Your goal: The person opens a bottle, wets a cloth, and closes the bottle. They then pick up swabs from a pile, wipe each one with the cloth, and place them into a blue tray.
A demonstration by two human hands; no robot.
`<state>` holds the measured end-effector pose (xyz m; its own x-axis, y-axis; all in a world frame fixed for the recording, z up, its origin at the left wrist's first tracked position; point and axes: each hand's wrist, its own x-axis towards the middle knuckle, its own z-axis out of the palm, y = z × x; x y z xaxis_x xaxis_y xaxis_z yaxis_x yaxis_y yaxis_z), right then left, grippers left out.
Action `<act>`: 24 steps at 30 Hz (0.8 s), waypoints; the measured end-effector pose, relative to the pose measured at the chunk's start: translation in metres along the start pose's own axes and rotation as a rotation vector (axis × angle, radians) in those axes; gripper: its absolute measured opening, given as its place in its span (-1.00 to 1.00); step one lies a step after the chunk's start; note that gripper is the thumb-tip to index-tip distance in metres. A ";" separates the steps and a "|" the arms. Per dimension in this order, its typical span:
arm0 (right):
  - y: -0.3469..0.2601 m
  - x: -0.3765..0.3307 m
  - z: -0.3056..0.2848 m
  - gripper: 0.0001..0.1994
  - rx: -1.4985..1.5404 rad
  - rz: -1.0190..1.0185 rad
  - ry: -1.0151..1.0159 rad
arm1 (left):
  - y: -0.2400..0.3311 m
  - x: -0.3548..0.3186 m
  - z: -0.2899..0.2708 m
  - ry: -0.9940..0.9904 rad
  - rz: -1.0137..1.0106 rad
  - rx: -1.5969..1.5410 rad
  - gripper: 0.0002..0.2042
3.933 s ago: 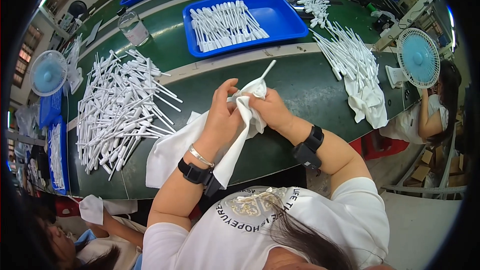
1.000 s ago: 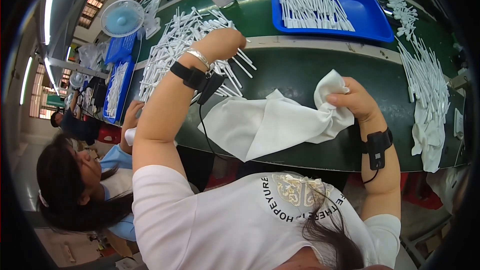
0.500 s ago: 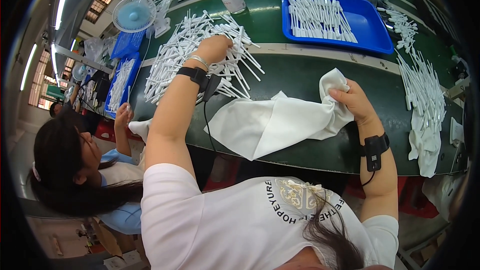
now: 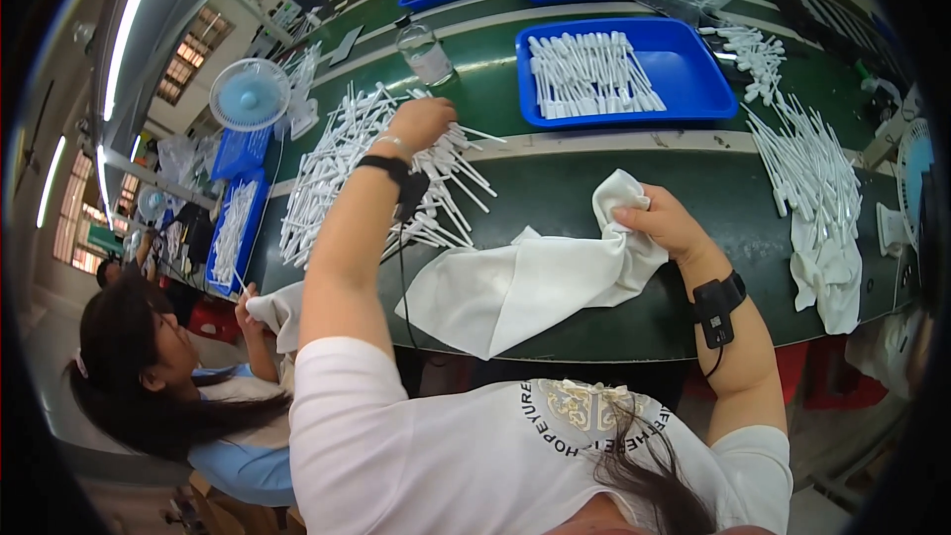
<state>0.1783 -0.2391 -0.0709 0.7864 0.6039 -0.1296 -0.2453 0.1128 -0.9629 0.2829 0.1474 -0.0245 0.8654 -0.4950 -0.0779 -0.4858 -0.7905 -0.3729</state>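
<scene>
My left hand [image 4: 424, 125] is curled down at the far right side of a loose pile of slim white sticks [image 4: 342, 173] with thicker ends. Its fingertips are mostly hidden, so what they grip cannot be made out. My right hand [image 4: 666, 222] is closed around a bunched-up end of a white cloth [image 4: 555, 282], thumb on top. The rest of the cloth spreads leftward over the dark green table [image 4: 733, 238], its lower corner near the front edge.
Beyond my hands stands a blue tray [image 4: 693, 89] holding a row of sticks, with a clear bottle [image 4: 426, 57] to its left. More sticks [image 4: 807, 159] lie at right, above another white cloth [image 4: 830, 272]. A co-worker [image 4: 149, 367] sits at left, near a small fan [image 4: 250, 95].
The whole view has shifted, showing more of the table's far side. My left hand has moved slightly farther out, toward the bottle. The right hand keeps its hold on the cloth.
</scene>
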 end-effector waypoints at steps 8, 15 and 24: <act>0.001 0.001 -0.002 -0.77 0.049 0.003 0.053 | 0.104 -0.050 -0.076 0.114 -0.353 -1.471 -0.87; 0.003 0.004 -0.004 -0.79 0.117 -0.075 0.144 | 0.190 -0.028 -0.054 0.073 -0.165 -2.237 -0.86; 0.004 0.004 -0.005 -0.80 0.075 -0.131 0.393 | 0.233 -0.025 -0.039 0.148 -0.344 -2.154 -0.89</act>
<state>0.1833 -0.2406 -0.0764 0.9665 0.2356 -0.1015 -0.1579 0.2343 -0.9593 0.1439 -0.0383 -0.0737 0.9621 -0.2193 -0.1619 0.1960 0.1435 0.9701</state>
